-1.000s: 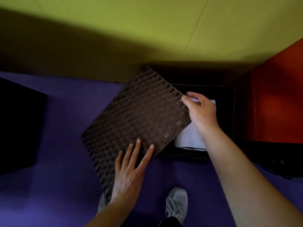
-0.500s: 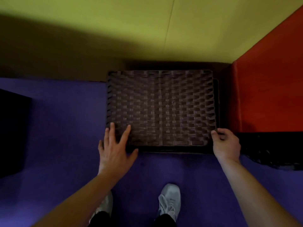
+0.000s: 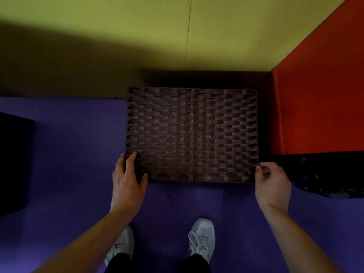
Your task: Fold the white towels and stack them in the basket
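Note:
A dark brown woven lid (image 3: 192, 133) lies flat and square over the basket, which stands against the wall. It covers the basket fully, so no white towel shows. My left hand (image 3: 127, 180) rests on the lid's near left corner, fingers fairly straight over the left edge and thumb against the front edge. My right hand (image 3: 272, 182) is at the near right corner, its curled fingers pinching the lid's edge.
The basket sits on a purple floor (image 3: 69, 154) in a corner, between a yellow-green wall (image 3: 137, 36) and a red block (image 3: 319, 105) on the right. A black box (image 3: 13, 160) stands at left and dark woven material (image 3: 325, 174) at right. My two grey shoes (image 3: 201, 239) are just below.
A second ago the lid was tilted with a white towel showing beneath. It has been turned and laid flat over the basket, and both hands have slid to its near corners.

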Tool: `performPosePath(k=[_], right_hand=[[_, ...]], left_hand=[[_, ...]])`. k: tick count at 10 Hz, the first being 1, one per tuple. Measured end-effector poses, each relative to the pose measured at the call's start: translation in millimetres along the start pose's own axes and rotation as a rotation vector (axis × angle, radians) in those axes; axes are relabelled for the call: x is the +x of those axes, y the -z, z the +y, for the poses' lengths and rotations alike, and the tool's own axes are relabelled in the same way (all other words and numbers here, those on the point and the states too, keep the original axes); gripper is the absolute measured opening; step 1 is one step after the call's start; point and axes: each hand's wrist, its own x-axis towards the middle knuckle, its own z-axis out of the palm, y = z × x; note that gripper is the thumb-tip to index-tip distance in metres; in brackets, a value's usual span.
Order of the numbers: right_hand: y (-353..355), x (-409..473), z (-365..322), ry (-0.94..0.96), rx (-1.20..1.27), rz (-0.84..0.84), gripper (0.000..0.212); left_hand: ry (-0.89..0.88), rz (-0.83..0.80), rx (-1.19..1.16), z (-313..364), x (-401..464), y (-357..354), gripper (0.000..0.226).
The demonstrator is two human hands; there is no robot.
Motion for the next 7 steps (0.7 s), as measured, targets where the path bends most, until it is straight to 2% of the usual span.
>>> performPosePath(k=[2,3,5,7], right_hand=[[-3,-1,-3,-0.041,0.012,0.002,0.023],[-1,-6,-18,0.053,-0.018,0.013,0.036],[18,-11,-92,0.381,0.024,-0.039,0.044],[82,1,-167,0.600,0.013,0.002,0.047]], left_hand=[[-0.027,-0.024,0.016,-4,0,1,0.071],[-0.057,-0.019,0.092,1,1,5,0.069],[-0.276,0.033,0.266,40,2,43,0.057],[-0.547,0.163,0.311,129,-9,113,0.044]])
